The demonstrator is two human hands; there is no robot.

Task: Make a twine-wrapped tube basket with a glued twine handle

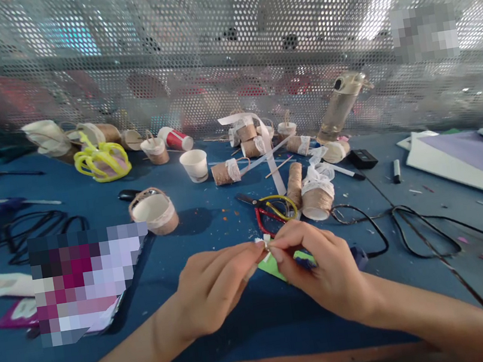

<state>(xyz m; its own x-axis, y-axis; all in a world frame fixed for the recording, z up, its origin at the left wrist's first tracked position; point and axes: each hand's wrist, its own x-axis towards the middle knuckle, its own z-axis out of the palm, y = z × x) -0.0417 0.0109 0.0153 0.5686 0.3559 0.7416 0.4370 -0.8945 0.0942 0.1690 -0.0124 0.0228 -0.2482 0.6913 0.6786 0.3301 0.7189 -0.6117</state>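
My left hand [214,288] and my right hand [322,266] meet above the blue table [228,334], both pinched on one small white piece [265,243] held between the fingertips. A green scrap of paper [272,266] lies on the table just under my right fingers. Red-and-yellow-handled scissors [268,210] lie just beyond my hands. A twine-wrapped paper cup with white lace [318,197] lies on its side to the right of the scissors.
Several paper cups and twine-wrapped rolls are scattered at the back, with a small basket-like cup [154,211], a plain white cup [194,165] and yellow scissors [101,161]. Black cables [412,228] run right. Paper sheets [470,162] lie far right. A perforated metal screen [220,39] closes the back.
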